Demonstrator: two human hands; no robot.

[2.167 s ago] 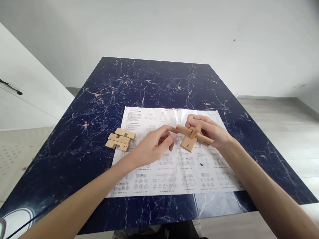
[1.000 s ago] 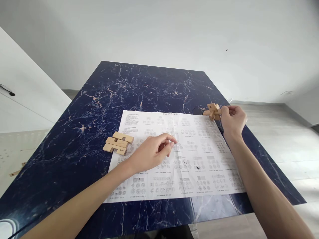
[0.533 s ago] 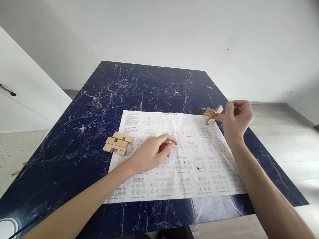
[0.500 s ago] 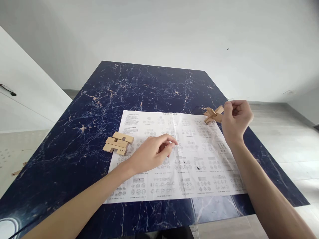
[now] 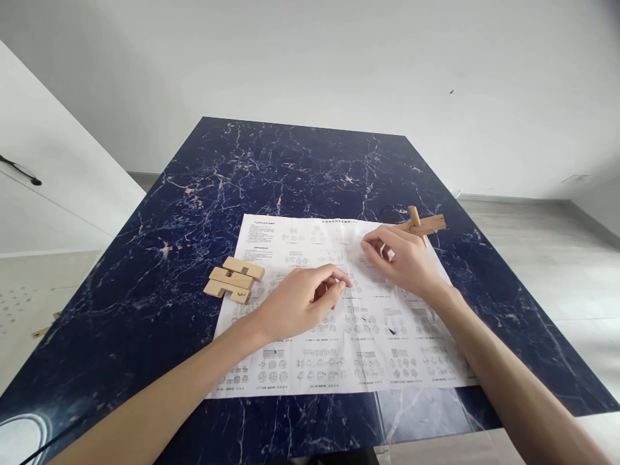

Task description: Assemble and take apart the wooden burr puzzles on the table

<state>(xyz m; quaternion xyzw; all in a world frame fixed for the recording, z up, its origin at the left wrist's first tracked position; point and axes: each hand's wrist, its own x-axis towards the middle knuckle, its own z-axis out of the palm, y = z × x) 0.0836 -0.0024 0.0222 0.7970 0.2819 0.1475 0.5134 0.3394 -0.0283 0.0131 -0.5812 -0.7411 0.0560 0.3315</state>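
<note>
My left hand (image 5: 310,297) rests on a creased printed sheet (image 5: 310,378), its fingers curled loosely together and nothing visible in them. Close by on its left lies a flat group of notched wooden blocks (image 5: 230,279), one marked with a 3, partly on the sheet's edge. Over the sheet's upper right is my right hand (image 5: 404,258), with thumb and fingers bent inward and no object seen between them. Just behind its knuckles, wooden puzzle pieces (image 5: 430,225) lie crossed, one sticking upward. The hand hides part of them, and I cannot tell whether it touches them.
The dark blue marbled table (image 5: 290,168) stands near a white wall (image 5: 310,64). At the lower left corner is a round white object (image 5: 22,439) with a dark cord. A white cabinet (image 5: 48,142) with a black handle stands to the left.
My right hand has come down and left from beside the crossed wooden pieces to over the sheet. Those pieces now look differently arranged. My left hand stays put; the view has shifted slightly.
</note>
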